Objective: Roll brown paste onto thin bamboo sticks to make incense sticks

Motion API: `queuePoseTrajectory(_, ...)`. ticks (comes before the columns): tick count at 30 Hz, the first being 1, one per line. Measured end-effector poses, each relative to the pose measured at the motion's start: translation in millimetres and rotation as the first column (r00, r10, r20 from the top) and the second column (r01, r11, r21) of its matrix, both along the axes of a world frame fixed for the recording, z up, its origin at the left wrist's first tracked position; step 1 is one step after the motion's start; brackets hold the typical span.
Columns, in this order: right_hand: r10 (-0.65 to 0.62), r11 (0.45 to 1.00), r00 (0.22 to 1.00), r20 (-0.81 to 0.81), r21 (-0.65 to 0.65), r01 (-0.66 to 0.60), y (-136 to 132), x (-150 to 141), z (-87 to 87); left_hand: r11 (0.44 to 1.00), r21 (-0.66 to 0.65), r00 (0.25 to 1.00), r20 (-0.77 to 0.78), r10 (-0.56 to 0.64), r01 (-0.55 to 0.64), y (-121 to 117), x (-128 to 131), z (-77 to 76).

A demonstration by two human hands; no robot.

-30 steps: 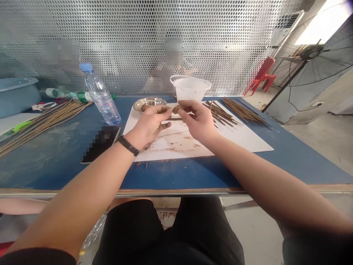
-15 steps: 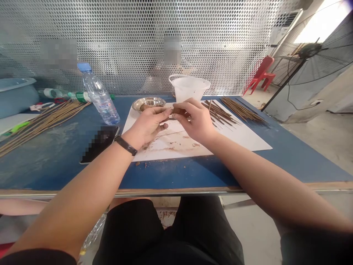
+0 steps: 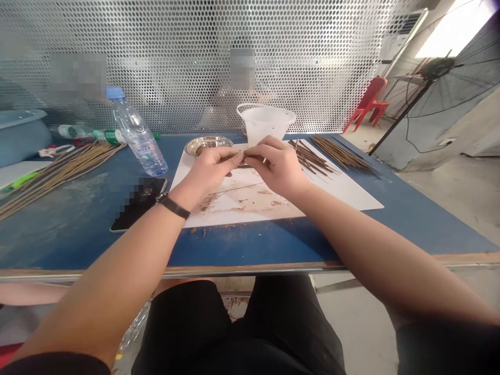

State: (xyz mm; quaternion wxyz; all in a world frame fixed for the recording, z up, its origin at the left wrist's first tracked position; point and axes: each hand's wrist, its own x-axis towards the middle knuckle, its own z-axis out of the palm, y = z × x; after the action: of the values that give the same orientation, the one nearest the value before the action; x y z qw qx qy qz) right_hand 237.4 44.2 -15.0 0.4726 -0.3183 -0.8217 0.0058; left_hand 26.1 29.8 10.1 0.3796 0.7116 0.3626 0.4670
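Observation:
My left hand (image 3: 213, 169), with a dark band at its wrist, meets my right hand (image 3: 279, 165) fingertip to fingertip above a white board (image 3: 336, 194). Both are closed in a pinch on a small brown clay-like lump (image 3: 242, 158), mostly covered by the fingers. Beneath them a thin dark stick (image 3: 244, 188) lies across the board among brown smears. Just behind my left hand stands a shiny metal bowl (image 3: 209, 140); its contents are largely hidden. Brown-coated thin sticks (image 3: 314, 157) lie to the right of my right hand.
Behind my hands is a white plastic bucket (image 3: 267, 124). A second bundle of brown sticks (image 3: 344, 152) lies farther right. Leftward are a tilted water bottle (image 3: 140, 138), a phone (image 3: 142, 200), long tan sticks (image 3: 66, 174) and a blue tub (image 3: 23, 138). A perforated metal panel (image 3: 167, 62) borders the back.
The fingers of my left hand have drawn closer together, and my fingertips now cover more of the brown lump. The view has shifted slightly.

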Motion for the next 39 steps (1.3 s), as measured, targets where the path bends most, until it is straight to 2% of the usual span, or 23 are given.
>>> queuePoseTrajectory(6, 0.016, 0.996, 0.999, -0.041, -0.092, -0.019, -0.8, -1.3, 0.7, 0.995, 0.092, 0.992, -0.122, 0.041, -0.03, -3.2, 0.6, 0.8)
queuePoseTrajectory(12, 0.031, 0.972, 0.994, -0.105, -0.229, -0.055, -2.2, -1.5, 2.9, 0.967, 0.257, 0.963, -0.259, 0.071, -0.002, -2.1, -2.0, -2.1)
queuePoseTrajectory(17, 0.019, 0.961, 0.993, -0.115, -0.271, -0.05, -2.1, -1.7, 2.1, 0.95, 0.313, 0.947, -0.31, 0.085, 0.017, -2.7, -1.6, -1.2)
queuePoseTrajectory(21, 0.002, 0.975, 0.998, -0.057, -0.22, -0.015, 2.8, -2.6, -2.0, 0.961, 0.278, 0.945, -0.314, 0.088, 0.003, -1.4, 0.2, -1.0)
queuePoseTrajectory(25, -0.015, 0.986, 1.0, 0.004, -0.168, 0.016, 6.3, -2.9, -4.7, 0.964, 0.252, 0.949, -0.274, 0.154, -0.084, 2.7, -1.5, -2.1)
queuePoseTrajectory(29, 0.004, 0.985, 1.0, 0.03, -0.174, 0.002, 4.4, -3.3, -5.0, 0.969, 0.215, 0.906, -0.373, 0.199, -0.124, 6.0, -4.7, -3.2)
queuePoseTrajectory(33, 0.047, 0.981, 0.998, 0.028, -0.191, -0.041, 4.4, -5.5, -8.3, 0.989, 0.114, 0.89, -0.436, 0.133, -0.092, 8.1, -3.3, -5.2)
queuePoseTrajectory(39, 0.071, 0.977, 0.997, 0.0, -0.204, -0.07, 10.8, -8.7, -17.0, 0.998, -0.037, 0.947, -0.319, 0.035, -0.049, 18.3, -1.9, -15.2)
